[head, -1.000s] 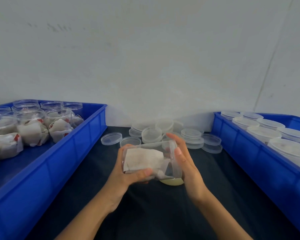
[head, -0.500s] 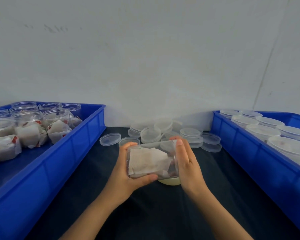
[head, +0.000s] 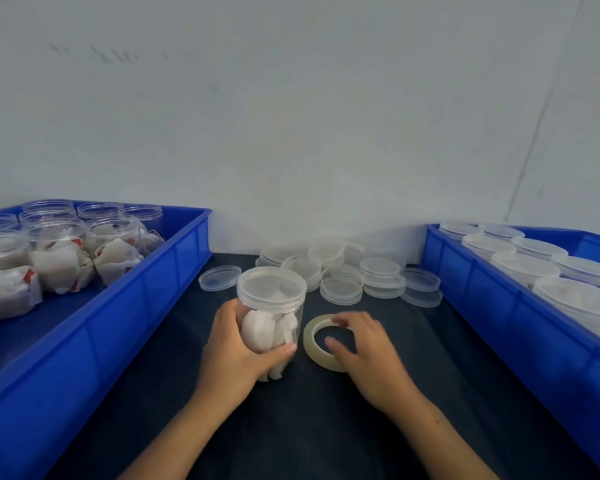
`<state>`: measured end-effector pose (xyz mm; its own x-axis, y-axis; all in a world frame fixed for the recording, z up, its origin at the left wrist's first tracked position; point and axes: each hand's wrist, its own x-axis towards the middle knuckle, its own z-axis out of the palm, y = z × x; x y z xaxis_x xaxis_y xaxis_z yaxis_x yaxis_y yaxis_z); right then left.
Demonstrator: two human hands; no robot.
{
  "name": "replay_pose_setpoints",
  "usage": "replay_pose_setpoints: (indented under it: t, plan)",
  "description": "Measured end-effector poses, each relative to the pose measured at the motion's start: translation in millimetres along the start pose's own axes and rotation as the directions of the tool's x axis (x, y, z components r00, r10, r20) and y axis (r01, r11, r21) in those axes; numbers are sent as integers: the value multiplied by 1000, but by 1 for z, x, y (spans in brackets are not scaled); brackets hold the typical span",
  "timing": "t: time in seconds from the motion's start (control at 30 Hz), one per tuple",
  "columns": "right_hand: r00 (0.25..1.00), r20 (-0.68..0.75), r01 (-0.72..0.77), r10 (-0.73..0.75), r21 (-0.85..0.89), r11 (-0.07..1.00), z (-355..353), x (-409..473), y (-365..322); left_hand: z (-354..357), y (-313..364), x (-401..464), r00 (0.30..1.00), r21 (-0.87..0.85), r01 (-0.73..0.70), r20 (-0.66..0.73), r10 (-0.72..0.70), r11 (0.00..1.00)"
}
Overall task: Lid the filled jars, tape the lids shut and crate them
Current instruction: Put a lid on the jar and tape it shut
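My left grip (head: 238,351) wrapped round lidded jar (head: 272,313), upright on desk (head: 326,427). My right grip (head: 364,348) on tape roll (head: 312,341) beside jar; blurred, clasp unclear.

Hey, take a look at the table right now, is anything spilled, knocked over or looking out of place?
Nothing looks spilled or damaged. The loose lids lie in an untidy heap at the back of the table rather than neat stacks. The jar stands upright with its lid on in the left hand; the right hand rests on the tape roll.
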<state>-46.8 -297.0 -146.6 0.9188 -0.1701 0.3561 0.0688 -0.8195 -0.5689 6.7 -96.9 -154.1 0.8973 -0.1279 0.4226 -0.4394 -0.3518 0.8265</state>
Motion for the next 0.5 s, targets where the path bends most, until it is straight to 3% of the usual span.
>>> replay_pose_setpoints:
  t: [0.1, 0.23, 0.37, 0.5]
  plan:
    - [992, 122, 65, -41, -194, 979, 8, -3, 2, 2, -4, 5, 999, -106, 50, 23, -48, 993]
    - [996, 70, 72, -54, -288, 955, 8, -5, -8, 3, -7, 4, 997, -63, 39, 66, -35, 997]
    - [990, 50, -132, 132, 2, 991, 3, -11, -13, 4, -5, -1, 1000, 139, 5, -4, -5, 990]
    - [978, 59, -204, 199, 102, 974, 6, -16, -19, 5, 7, -5, 981, 395, -44, -157, 115, 918]
